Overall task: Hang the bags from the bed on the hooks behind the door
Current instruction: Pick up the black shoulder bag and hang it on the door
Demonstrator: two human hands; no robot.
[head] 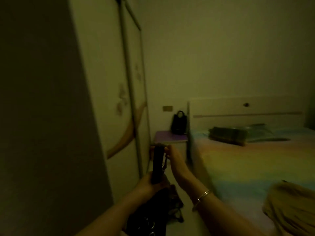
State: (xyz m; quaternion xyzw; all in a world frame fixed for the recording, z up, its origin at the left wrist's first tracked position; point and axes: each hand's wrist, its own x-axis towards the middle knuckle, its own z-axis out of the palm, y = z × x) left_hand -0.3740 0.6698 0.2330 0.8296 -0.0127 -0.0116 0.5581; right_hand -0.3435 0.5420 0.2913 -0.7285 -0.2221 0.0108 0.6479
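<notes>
The room is dim and the view blurred. A dark bag [158, 210] hangs low in front of me, its wide black strap [157, 163] stretched upward. My left hand [150, 184] grips the strap near the bag's top. My right hand [172, 155], with a bangle on the wrist, pinches the strap's upper end. A tan bag [289, 206] lies on the bed [247, 164] at the lower right. A dark folded item [228, 135] rests near the headboard. Another black handbag [179, 123] stands on the bedside table. No hooks are visible.
A dark door or panel [42, 116] fills the left side. A tall pale wardrobe [119, 91] stands beside it. A purple-topped bedside table [170, 137] sits between wardrobe and bed. A narrow strip of floor runs between wardrobe and bed.
</notes>
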